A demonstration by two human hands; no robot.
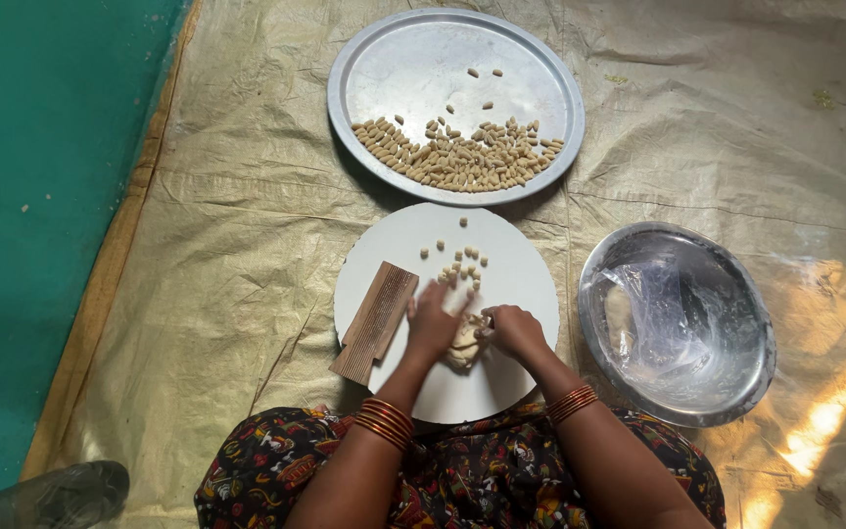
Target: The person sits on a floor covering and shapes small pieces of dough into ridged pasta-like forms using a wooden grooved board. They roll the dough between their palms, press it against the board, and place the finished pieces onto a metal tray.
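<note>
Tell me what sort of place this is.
Likely a home floor set up for food preparation: a sheet covers the ground, both hands work dough on a round board, and a metal tray holds small shaped pieces.

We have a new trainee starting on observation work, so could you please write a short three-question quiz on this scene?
1. True or false: both hands touch the lump of dough on the round white board.
2. Which lies left of the left hand? A) ridged wooden board B) steel bowl C) round metal tray
3. What covers the inside of the steel bowl?

Key
1. True: the left hand and the right hand meet on the dough.
2. A; the bowl sits right of the white board, and the tray with the small shaped dough pieces lies beyond it.
3. A sheet of clear plastic film.
</note>
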